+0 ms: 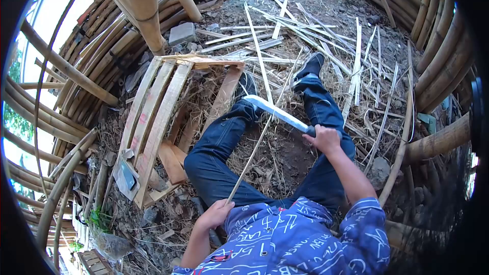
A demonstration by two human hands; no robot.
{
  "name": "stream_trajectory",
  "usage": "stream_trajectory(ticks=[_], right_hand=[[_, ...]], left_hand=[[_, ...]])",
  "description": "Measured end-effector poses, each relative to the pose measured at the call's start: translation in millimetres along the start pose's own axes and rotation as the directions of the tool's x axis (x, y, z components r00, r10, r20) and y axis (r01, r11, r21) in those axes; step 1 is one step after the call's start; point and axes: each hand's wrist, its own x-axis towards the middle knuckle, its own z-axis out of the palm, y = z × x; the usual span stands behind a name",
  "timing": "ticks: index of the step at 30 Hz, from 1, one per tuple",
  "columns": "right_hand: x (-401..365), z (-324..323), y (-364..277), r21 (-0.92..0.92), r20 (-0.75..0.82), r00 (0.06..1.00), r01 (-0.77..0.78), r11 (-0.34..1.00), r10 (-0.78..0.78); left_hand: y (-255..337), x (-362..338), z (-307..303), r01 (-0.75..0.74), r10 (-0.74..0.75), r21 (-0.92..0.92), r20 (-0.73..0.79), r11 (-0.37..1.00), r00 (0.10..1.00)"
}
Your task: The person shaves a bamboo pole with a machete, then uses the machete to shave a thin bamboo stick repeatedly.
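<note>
My right hand (326,139) is wrapped round the dark handle of a machete (277,112), over my right thigh. Its long pale blade points up and left, crossing a thin bamboo strip (253,154) between my legs. The near end of that strip is in my left hand (216,214), closed at my waist by the blue printed shirt. From there the strip slants away from me, past the blade and toward my feet. Both legs, in dark jeans, are spread on the ground.
Split bamboo strips (305,35) lie scattered beyond my feet. To the left stands a wooden crate (153,117) with a plastic bag (126,177) on it. Stacked bamboo poles (443,66) line the right, and upright poles (142,10) rise at upper left. A grey block (182,34) sits behind the crate.
</note>
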Motion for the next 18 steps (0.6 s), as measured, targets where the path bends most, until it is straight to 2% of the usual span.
stream_trajectory(ticks=[1, 3, 6, 7, 9, 13, 15, 18], right_hand=[[1, -5, 1, -0.001, 0.006, 1.000, -0.006, 1.000, 0.006], [1, -10, 3, -0.010, 0.011, 1.000, -0.001, 1.000, 0.001], [-7, -3, 5, 0.000, -0.043, 0.999, 0.008, 1.000, -0.007], [-9, 0, 6, 0.020, -0.088, 0.996, 0.023, 1.000, -0.021], [-12, 4, 8, 0.022, -0.081, 0.997, 0.005, 1.000, -0.003], [-7, 5, 19, 0.036, -0.137, 0.990, 0.052, 0.998, -0.047], [-1, 9, 28, -0.005, -0.129, 0.984, 0.127, 0.992, -0.126], [21, -14, 44, -0.169, -0.138, 0.941, 0.284, 0.944, -0.308]], left_hand=[[4, -3, 1, 0.056, -0.054, -0.078, 0.028, 0.995, 0.998], [11, -6, -1, 0.074, -0.069, -0.084, 0.055, 0.994, 0.996], [12, -8, -3, 0.143, -0.097, -0.308, 0.159, 0.941, 0.982], [8, -6, -7, 0.151, -0.105, -0.304, 0.162, 0.941, 0.981], [3, -5, -14, 0.206, -0.121, -0.361, 0.243, 0.909, 0.962], [7, -5, -15, 0.234, -0.146, -0.347, 0.262, 0.908, 0.954], [4, -3, -17, 0.243, -0.127, -0.366, 0.311, 0.898, 0.942], [0, -1, -15, 0.286, -0.133, -0.434, 0.349, 0.854, 0.928]])
